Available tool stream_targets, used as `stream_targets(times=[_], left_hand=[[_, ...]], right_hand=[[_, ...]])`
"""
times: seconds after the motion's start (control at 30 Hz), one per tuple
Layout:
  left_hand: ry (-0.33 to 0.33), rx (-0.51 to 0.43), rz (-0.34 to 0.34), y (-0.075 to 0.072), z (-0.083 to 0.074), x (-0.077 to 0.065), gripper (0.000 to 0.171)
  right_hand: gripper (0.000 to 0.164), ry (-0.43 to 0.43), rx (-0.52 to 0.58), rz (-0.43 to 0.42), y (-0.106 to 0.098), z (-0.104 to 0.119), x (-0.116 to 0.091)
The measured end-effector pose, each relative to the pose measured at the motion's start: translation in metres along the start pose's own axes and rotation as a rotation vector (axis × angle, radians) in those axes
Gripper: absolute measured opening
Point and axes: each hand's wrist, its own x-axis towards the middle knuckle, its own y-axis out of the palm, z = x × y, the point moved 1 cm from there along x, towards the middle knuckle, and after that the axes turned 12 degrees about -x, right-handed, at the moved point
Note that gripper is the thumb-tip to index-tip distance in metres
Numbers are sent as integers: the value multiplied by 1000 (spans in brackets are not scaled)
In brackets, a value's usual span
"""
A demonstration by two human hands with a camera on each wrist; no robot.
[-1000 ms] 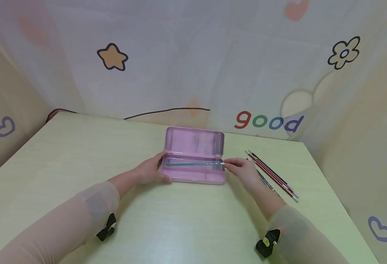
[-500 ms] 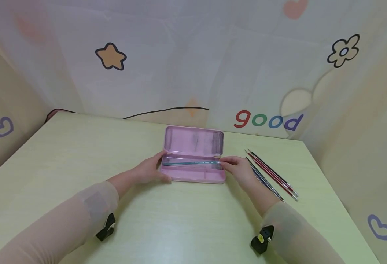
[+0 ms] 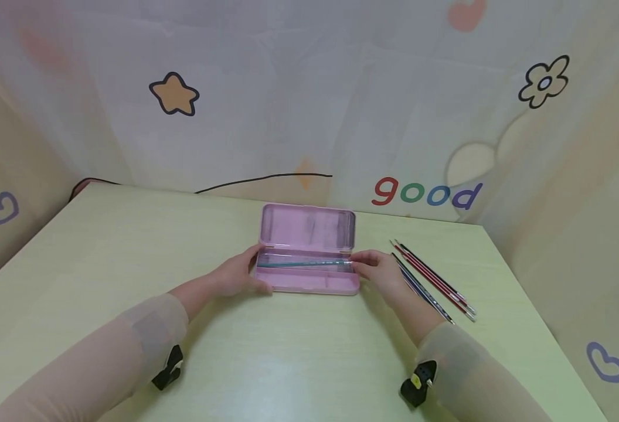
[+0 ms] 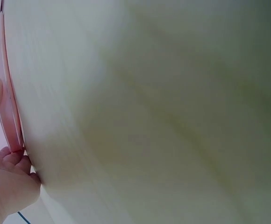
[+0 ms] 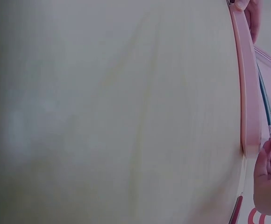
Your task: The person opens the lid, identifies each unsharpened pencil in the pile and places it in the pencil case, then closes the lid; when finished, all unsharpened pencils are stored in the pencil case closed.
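A pink pencil case (image 3: 291, 283) stands with its lid up near the back of the table. My left hand (image 3: 233, 274) grips its left end, thumb at the front and fingers around the side. A teal pencil (image 3: 304, 264) lies lengthwise in the case's rear compartment, at least partly inside. My right hand (image 3: 385, 275) pinches its right end between thumb and fingers. In the right wrist view, the pale end of the pencil (image 5: 265, 95) meets the fingertips. Whether its left end touches the case floor I cannot tell.
Right of the case, red and black pencils (image 3: 436, 276) lie side by side on the table (image 3: 288, 357). Dark pencils (image 3: 427, 295) lie beside them, partly behind the right hand. A printed curtain (image 3: 267, 117) rises behind the table.
My right hand has moved slightly left with the teal pencil, then the pencil has come down a little into the case. The left hand keeps its grip on the case.
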Motion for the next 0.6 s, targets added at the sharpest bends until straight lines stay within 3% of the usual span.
stream_targets(times=[0.6], left_hand=[[-23,3,-3,-1,2,1,109]], right_hand=[[21,10,-47,13,-1,1,-2]])
